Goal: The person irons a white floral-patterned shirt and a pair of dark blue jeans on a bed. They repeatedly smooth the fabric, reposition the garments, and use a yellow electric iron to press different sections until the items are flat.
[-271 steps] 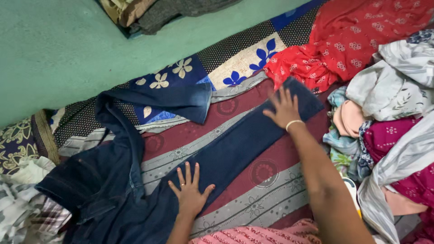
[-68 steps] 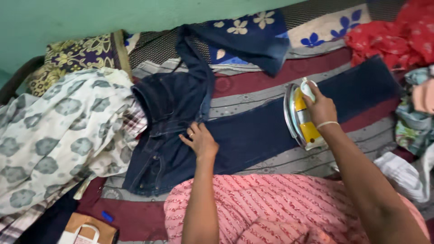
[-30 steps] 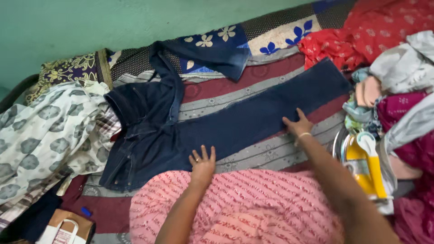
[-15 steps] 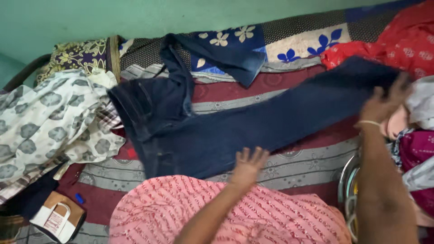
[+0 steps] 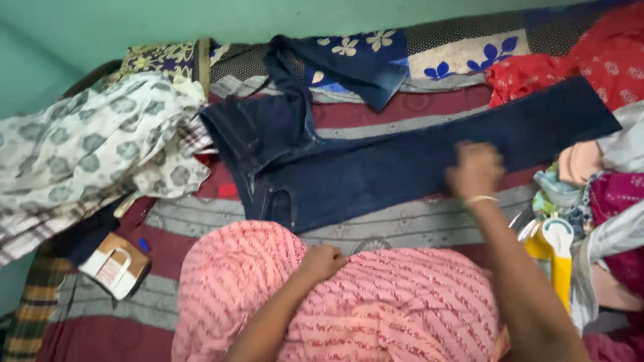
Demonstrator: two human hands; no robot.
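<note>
**A:** The dark blue denim jeans [image 5: 402, 171] are lying across the striped maroon and grey bedspread [image 5: 376, 231], the waist toward its left end and one leg running out to the right edge, its hem touching the heap of red flowered cloth [image 5: 590, 64]. The other leg is folding back toward the far edge by the green wall [image 5: 201, 20].

**B:** And the hands?

**A:** The right hand [image 5: 475, 171] is resting on the near edge of the long leg, fingers curled. It is blurred, so I cannot tell whether it is pinching the denim or only pressing on it. The left hand [image 5: 322, 261] is closed in a loose fist on the pink striped fabric [image 5: 376, 302] at the near edge, holding nothing that I can see.

**B:** How should the leg be handled well?

**A:** My judgement: keep the seams lined up and draw the palm along the length toward the hem, so no crease is getting trapped under the fabric.

**B:** Any packages about?

**A:** A small brown and white carton [image 5: 115, 265] is lying at the near left, beside a grey flowered garment [image 5: 87, 141]; its print is too small to tell. A yellow and white electric iron [image 5: 553, 258] is standing at the near right edge, next to mixed clothes [image 5: 614, 194].
</note>
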